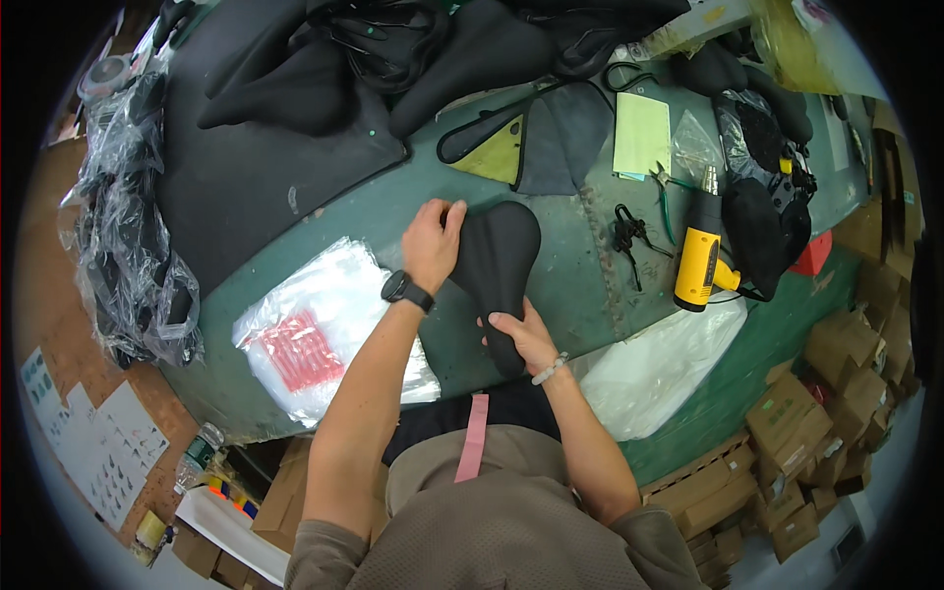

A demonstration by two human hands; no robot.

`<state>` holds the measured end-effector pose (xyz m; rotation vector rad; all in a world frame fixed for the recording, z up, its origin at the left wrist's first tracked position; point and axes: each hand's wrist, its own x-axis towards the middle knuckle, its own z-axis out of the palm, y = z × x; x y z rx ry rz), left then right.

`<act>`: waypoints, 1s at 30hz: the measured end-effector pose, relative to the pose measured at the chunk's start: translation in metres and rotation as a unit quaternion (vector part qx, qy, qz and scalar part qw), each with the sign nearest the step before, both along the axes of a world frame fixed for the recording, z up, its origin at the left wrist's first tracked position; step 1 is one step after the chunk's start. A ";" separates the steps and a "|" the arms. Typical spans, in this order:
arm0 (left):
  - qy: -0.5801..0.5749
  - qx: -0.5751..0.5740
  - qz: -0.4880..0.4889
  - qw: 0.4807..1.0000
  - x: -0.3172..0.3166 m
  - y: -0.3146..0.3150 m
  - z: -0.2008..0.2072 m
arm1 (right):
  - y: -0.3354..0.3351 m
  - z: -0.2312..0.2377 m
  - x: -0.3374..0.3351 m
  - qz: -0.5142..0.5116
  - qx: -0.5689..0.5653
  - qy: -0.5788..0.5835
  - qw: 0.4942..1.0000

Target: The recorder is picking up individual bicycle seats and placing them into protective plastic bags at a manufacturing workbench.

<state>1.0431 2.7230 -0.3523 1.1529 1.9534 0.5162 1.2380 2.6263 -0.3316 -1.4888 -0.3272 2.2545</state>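
Note:
Between my hands is a black bicycle saddle (499,258), its wide end away from me and its narrow nose toward my body. My left hand (433,244), with a dark watch on the wrist, grips the saddle's left edge at the wide end, fingertips partly hidden. Around the nose, my right hand (526,339) is closed, its thumb on top; a beaded bracelet circles that wrist. A stack of clear plastic bags (383,334) with red print lies left of the saddle on the green worktable (570,256).
More black saddles (472,59) are piled on a dark mat (246,187) at the back. To the right lie a yellow heat gun (696,256), green-handled pliers (664,202) and a yellow-green notepad (642,135). Plastic-wrapped saddles (128,226) stand far left; cardboard boxes (787,423) fill the lower right.

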 end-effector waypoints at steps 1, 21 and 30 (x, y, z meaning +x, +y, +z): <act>0.000 -0.002 -0.003 1.000 -0.001 -0.003 0.000 | -0.002 -0.005 0.001 -0.003 -0.002 0.000 1.000; 0.262 0.178 -0.034 0.948 -0.044 0.125 0.000 | 0.200 0.059 0.159 -0.044 0.146 -0.183 0.971; 0.074 0.117 0.054 0.989 0.010 -0.003 0.045 | 0.142 0.069 0.051 0.072 0.414 -0.420 0.805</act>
